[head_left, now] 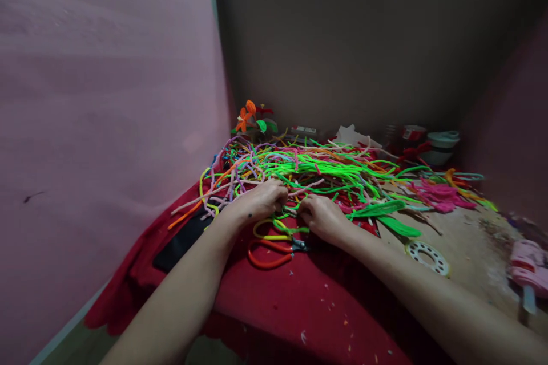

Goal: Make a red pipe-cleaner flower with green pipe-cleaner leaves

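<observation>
My left hand (272, 197) is closed in a pinch at the near edge of a heap of fuzzy pipe cleaners (334, 168), mostly bright green. Close beside it on the right, my right hand (320, 218) is also closed, fingertips turned inward. A thin green pipe cleaner (291, 209) runs between the two sets of fingers; its exact hold is partly hidden. Just below the hands, red-handled cutting pliers (269, 263) lie on the red cloth (265, 296). A yellow loop (270, 237), perhaps another tool's handle, overlaps them from behind.
A dark flat object (177, 248) lies under my left forearm. Green loops (396, 225), a white ring with holes (428, 258) and a pink glue gun (530, 265) are on the right. Orange flowers (245, 117) and a pale lidded tub (443, 145) stand behind. A pink wall (107, 97) bounds the left.
</observation>
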Demonstrator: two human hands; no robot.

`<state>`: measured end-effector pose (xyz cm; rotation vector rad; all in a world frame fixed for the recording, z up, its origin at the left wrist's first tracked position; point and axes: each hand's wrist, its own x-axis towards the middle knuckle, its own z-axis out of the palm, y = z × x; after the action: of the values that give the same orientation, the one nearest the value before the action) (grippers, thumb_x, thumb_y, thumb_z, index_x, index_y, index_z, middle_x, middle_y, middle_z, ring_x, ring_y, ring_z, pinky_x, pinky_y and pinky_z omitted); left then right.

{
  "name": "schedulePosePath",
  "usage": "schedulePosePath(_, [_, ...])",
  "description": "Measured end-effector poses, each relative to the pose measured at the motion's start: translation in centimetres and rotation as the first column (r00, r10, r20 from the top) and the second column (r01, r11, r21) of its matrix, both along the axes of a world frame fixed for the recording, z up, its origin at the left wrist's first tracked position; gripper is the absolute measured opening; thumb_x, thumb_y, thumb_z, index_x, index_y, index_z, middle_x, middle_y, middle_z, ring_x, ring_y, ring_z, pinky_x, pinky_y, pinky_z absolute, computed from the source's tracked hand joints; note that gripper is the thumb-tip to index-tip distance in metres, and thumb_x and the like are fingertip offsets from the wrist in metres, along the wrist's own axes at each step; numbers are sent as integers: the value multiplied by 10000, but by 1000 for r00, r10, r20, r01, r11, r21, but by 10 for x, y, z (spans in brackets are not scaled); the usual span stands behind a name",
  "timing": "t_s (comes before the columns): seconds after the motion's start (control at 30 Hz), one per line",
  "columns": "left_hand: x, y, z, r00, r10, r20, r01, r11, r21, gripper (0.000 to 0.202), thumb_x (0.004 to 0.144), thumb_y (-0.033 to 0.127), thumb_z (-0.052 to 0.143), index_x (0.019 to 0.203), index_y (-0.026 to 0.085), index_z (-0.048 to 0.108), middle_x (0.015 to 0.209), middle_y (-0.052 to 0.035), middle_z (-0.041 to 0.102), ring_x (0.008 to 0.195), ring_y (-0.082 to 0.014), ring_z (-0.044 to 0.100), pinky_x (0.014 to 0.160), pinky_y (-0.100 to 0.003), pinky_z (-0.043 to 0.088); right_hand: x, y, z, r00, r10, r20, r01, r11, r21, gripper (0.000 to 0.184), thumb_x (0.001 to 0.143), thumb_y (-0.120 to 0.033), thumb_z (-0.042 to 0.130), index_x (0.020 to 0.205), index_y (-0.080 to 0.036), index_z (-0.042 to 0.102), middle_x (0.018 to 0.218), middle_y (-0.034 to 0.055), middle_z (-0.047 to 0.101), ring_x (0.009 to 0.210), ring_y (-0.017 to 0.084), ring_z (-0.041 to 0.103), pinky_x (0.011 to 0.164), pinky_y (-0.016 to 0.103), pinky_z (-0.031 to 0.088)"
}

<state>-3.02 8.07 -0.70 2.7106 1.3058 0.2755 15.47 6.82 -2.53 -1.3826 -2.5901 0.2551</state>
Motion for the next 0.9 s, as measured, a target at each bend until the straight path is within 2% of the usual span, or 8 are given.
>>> schedulePosePath(0.23, [-3, 2, -2, 999, 25, -21, -26, 999, -21, 148, 667, 71, 511, 725, 164, 609, 809, -32, 559, 773, -149, 501, 680, -247, 388, -7, -1, 6, 993, -60, 98, 59, 998, 5, 215, 709, -143, 462, 798, -156, 658, 827, 115, 686, 754, 234, 642, 589, 271, 411])
schedulePosePath(0.6, [-5, 8, -7, 998, 56, -39, -56, 998, -6, 131, 640, 78, 540, 722, 167, 591, 777, -19, 561, 759, -154, 488, 700, -265, 374, 2, -5, 12, 989, -79, 126, 70, 995, 76, 245, 759, -124, 422, 902, -139, 620, 913, 145, 672, 820, 252, 637, 657, 304, 424])
schedulePosePath(0.77, [-6, 7, -7, 999, 42, -35, -42, 999, -15, 175, 626, 45, 502, 705, 170, 595, 796, -22, 562, 762, -149, 497, 676, -249, 379, 6, -3, 13, 995, -43, 92, 41, 999, 27, 211, 773, -162, 444, 797, -176, 653, 809, 94, 692, 771, 213, 641, 636, 264, 409])
schedulePosePath(0.9, [-6, 7, -8, 999, 37, -30, -37, 999, -15, 226, 622, 18, 452, 708, 169, 596, 795, -27, 558, 761, -146, 503, 673, -243, 383, 5, 0, 8, 998, -21, 52, 20, 1000, 11, 215, 803, -210, 451, 876, -218, 653, 838, 47, 697, 780, 169, 640, 648, 228, 407])
